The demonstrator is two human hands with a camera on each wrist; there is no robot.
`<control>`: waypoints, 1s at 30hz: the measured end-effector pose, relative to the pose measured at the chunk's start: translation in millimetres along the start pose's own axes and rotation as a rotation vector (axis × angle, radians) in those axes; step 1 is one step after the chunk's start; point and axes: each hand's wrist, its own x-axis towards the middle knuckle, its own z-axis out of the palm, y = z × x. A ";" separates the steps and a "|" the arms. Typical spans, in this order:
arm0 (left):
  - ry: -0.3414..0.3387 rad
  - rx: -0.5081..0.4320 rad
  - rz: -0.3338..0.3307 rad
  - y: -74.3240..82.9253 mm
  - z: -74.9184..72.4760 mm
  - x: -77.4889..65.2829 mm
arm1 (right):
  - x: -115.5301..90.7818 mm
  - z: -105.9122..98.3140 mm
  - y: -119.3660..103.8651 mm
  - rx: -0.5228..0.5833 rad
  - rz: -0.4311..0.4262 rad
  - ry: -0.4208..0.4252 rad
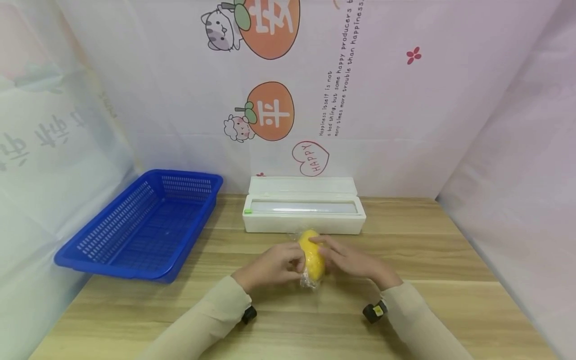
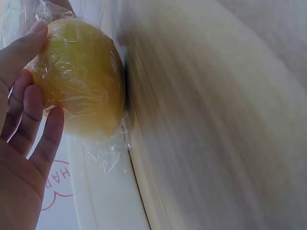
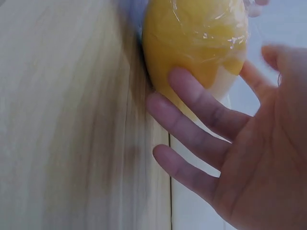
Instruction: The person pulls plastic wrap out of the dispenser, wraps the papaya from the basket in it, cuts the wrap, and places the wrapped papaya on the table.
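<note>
A yellow mango (image 1: 315, 260) wrapped in clear cling film lies on the wooden table, with loose film (image 1: 308, 281) bunched at its near end. My left hand (image 1: 280, 263) holds its left side. In the left wrist view the thumb is on gathered film at one end and the curled fingertips rest against the fruit (image 2: 84, 79). On the other side is my right hand (image 1: 348, 257), its fingers extended and spread. The right wrist view has those fingertips (image 3: 180, 79) right at the mango's wrapped surface, the thumb apart from it.
Just beyond the mango stands a white cling film box (image 1: 306, 223), lid raised, with a film roll inside and a green slider (image 1: 248, 211) at its left end. A blue plastic basket (image 1: 191, 240) sits at the left. Printed white sheets (image 1: 387, 125) enclose the table's back and sides.
</note>
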 end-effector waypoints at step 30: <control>0.001 -0.077 -0.072 -0.8 -3.9 -1.1 | -8.9 38.3 -8.1 -0.438 0.000 0.173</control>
